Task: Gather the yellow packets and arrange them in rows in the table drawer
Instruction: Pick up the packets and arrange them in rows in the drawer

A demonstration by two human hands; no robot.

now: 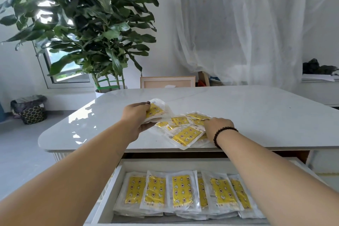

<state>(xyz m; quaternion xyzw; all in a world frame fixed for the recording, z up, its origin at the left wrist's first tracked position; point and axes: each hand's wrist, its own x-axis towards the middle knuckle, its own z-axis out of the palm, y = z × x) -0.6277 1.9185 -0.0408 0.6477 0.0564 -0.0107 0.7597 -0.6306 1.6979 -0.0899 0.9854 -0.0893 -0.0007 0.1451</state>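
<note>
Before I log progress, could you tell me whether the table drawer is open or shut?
Open: the drawer is pulled out below the tabletop, showing a row of yellow packets inside.

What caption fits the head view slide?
Left hand holds a few packets while right hand reaches the pile above the drawer.

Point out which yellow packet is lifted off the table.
The packet in the left hand, at the pile's far left; the others lie flat on the table.
</note>
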